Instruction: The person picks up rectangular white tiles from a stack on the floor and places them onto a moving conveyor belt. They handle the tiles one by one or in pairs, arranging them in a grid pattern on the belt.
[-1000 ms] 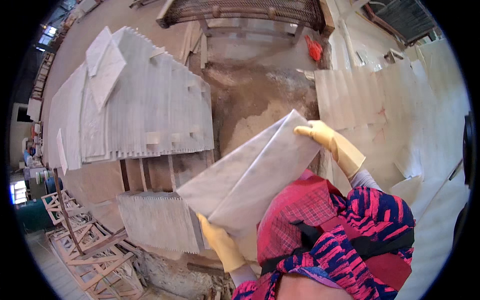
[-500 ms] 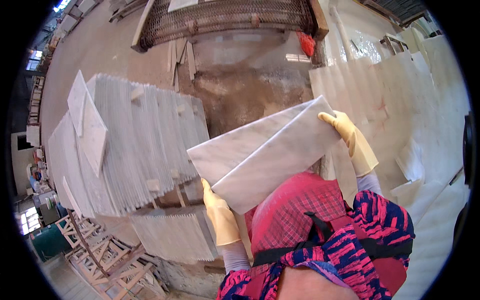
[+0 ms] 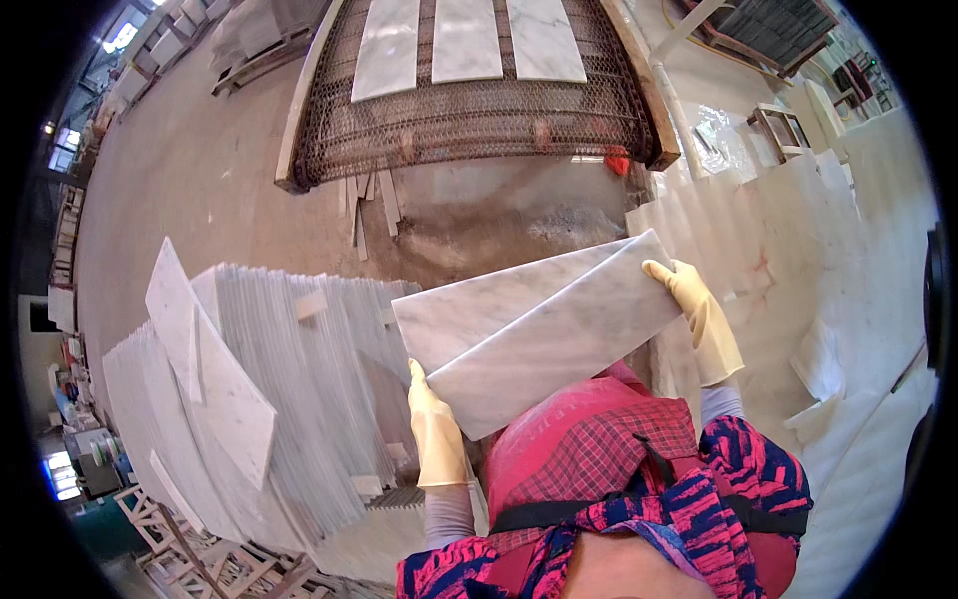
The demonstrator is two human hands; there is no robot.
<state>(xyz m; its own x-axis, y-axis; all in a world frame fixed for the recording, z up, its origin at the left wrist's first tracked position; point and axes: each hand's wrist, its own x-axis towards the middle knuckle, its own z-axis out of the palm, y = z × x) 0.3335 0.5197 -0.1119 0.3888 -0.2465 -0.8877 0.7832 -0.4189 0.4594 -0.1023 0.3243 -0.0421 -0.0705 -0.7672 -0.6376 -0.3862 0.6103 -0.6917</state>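
Note:
Two rectangular marble tiles, white with grey veining, are held overlapping in front of my body. The front tile (image 3: pixel 559 344) lies slanted across the back tile (image 3: pixel 479 304) and covers part of it. My left hand (image 3: pixel 436 429), in a yellow rubber glove, grips the tiles at their lower left, thumb along the edge. My right hand (image 3: pixel 702 317), gloved the same way, closes on the right end, its thumb over the front tile's face. The fingers of both hands are largely hidden behind the marble.
A mesh conveyor (image 3: pixel 469 120) ahead carries three marble slabs (image 3: pixel 466 40). At left stands a long row of upright tiles (image 3: pixel 299 369), with a loose tile (image 3: pixel 215 369) leaning on it. Plastic sheeting (image 3: pixel 758 240) spreads at right; wooden crates (image 3: pixel 190 549) sit lower left.
The view has tilted up, bringing more of the conveyor and its three slabs into sight. Both hands keep hold of the two tiles, which stay in nearly the same pose before me.

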